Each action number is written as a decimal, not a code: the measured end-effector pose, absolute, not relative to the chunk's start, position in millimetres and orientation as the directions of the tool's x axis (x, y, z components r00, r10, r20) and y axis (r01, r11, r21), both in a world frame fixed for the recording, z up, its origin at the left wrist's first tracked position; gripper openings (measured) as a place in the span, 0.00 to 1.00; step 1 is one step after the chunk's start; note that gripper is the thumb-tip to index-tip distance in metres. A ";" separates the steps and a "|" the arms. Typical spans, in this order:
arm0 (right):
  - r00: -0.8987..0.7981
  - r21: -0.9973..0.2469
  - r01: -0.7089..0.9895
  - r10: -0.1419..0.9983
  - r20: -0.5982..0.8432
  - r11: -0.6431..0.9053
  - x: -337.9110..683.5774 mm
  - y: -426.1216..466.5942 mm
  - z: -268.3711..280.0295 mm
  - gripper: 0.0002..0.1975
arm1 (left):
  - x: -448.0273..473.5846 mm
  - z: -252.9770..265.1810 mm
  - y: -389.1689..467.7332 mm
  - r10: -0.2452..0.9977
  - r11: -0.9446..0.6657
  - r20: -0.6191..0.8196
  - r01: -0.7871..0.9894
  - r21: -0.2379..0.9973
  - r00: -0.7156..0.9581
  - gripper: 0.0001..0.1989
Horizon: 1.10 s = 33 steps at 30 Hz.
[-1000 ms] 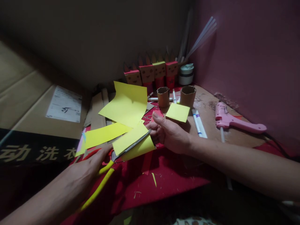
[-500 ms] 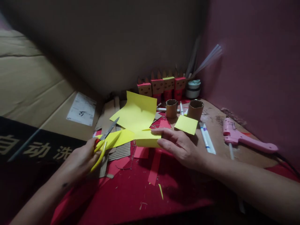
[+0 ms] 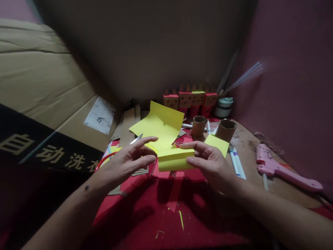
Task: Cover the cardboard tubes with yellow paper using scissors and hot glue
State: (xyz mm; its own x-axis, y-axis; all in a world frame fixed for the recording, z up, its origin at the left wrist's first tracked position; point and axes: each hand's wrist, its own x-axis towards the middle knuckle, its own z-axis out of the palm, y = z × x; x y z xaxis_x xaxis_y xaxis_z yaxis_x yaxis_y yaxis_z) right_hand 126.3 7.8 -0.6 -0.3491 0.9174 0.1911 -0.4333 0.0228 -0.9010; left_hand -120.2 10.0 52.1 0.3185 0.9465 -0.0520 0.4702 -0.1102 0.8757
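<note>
While the folded yellow paper (image 3: 174,162) is pinched at its right end between the thumb and fingers of the right hand (image 3: 212,164), the left hand (image 3: 130,160) is held by its left end, thumb and fingers parted; whether contact is made there cannot be told. Both forearms (image 3: 66,205) are angled inward from the lower corners. Room is bounded by a cardboard box (image 3: 49,83) leftward and a large yellow sheet (image 3: 162,121) beyond; nearer, the red tabletop (image 3: 201,225) is strewn with thin scraps (image 3: 181,219).
</note>
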 end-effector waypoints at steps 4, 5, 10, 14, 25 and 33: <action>-0.351 -0.891 -0.454 0.920 0.174 -0.004 126.2 9.4 0.2 0.13 | -96.4 47.4 6.4 0.937 -0.011 -0.108 0.336 0.942 0.332 0.28; -0.344 -0.890 -0.456 0.923 0.173 -0.003 126.1 10.2 -0.4 0.13 | -92.3 44.8 6.6 0.948 -0.002 -0.099 0.319 0.948 0.301 0.27; -0.294 -0.900 -0.434 0.938 0.183 0.039 125.8 14.1 -3.7 0.13 | -76.0 27.7 7.2 0.968 0.113 -0.118 0.035 0.993 0.220 0.23; -0.223 -0.916 -0.389 0.955 0.195 0.096 125.7 14.8 -2.5 0.08 | -67.9 12.7 5.1 0.947 0.204 -0.160 -0.137 0.969 0.279 0.19; -0.140 -0.929 -0.325 0.962 0.234 0.179 122.6 10.0 -4.4 0.04 | -57.4 -4.0 -0.3 0.939 0.141 -0.035 -0.288 0.947 0.342 0.19; -0.131 -0.966 -0.208 0.974 0.183 0.153 122.1 9.0 -0.2 0.07 | -54.9 -9.1 -2.1 0.952 0.057 0.024 -0.254 0.965 0.304 0.14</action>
